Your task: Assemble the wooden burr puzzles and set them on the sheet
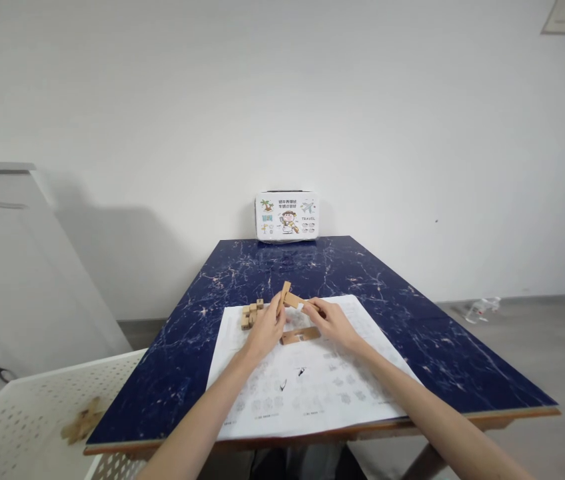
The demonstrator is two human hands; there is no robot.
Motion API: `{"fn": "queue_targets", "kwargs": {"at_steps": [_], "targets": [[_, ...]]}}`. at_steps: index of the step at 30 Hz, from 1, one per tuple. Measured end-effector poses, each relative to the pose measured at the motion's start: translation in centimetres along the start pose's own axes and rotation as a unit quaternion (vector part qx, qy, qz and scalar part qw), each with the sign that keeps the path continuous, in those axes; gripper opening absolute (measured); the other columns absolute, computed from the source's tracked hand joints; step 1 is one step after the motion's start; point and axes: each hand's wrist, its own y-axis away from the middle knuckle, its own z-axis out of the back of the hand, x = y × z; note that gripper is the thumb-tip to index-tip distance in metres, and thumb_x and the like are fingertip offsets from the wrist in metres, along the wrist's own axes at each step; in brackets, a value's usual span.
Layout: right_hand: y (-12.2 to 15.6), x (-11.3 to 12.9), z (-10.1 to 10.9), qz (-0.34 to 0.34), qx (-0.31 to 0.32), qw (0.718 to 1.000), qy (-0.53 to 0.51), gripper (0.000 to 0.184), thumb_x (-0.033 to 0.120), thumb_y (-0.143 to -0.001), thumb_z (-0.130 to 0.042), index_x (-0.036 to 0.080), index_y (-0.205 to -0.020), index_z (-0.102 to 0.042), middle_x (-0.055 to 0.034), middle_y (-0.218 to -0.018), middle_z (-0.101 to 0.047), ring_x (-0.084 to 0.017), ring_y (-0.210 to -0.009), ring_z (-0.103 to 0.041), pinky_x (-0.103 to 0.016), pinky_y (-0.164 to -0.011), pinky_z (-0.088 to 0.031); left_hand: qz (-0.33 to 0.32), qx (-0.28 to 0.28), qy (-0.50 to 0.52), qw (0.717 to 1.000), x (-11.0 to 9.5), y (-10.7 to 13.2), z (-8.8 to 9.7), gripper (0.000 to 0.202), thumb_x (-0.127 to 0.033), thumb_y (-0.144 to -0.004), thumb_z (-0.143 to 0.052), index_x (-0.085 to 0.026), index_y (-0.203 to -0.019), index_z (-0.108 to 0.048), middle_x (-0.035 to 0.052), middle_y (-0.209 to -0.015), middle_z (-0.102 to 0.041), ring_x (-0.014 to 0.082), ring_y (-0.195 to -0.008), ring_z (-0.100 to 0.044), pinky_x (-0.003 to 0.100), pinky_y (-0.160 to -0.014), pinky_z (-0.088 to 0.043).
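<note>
My left hand (265, 327) is closed on a small upright wooden piece (285, 288). My right hand (331, 321) pinches a second, flat wooden piece (292, 300), whose far end meets the first one. Whether the two are joined or only touching, I cannot tell. Beneath my hands a wooden slat (305, 335) with a slot lies on a large printed sheet (322, 400). Several small wooden cubes (246, 319) sit beside my left hand, partly hidden by it. Two small black pieces (283, 385) rest on the sheet nearer to me.
The sheet covers the near part of a dark blue marbled table (282, 267). A white case (287, 217) with cartoon prints stands at its far end against the wall. At the left, a white perforated basket (27, 400) holds wooden pieces (82, 421). Clear plastic (482, 309) lies on the floor to the right.
</note>
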Motion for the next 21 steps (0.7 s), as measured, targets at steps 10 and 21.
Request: {"fn": "queue_targets", "kwargs": {"at_steps": [10,21], "targets": [[0.1,-0.3,0.1,0.014,0.016,1.0,0.007,0.042,0.05,-0.102,-0.046,0.017,-0.096,-0.071,-0.0025,-0.076,-0.065,-0.016,-0.064,-0.05,-0.028,-0.06,-0.033,-0.04,0.009,-0.128,0.991,1.0,-0.1,-0.4,0.059,-0.027,-0.104,-0.039,-0.018,-0.162,-0.03,0.0077,-0.099,-0.075,0.0196,-0.084,-0.068,0.029,-0.081,-0.051],[0.5,-0.7,0.1,0.033,0.005,0.999,0.033,0.041,0.051,-0.104,-0.044,0.018,-0.105,-0.07,-0.0041,-0.08,-0.069,-0.019,-0.067,-0.055,-0.029,-0.064,-0.038,-0.126,0.014,-0.291,0.948,1.4,0.0,-0.8,0.062,-0.023,-0.107,-0.031,-0.013,-0.165,-0.009,0.013,-0.104,-0.073,0.0173,-0.075,-0.068,0.026,-0.071,-0.052]]}}
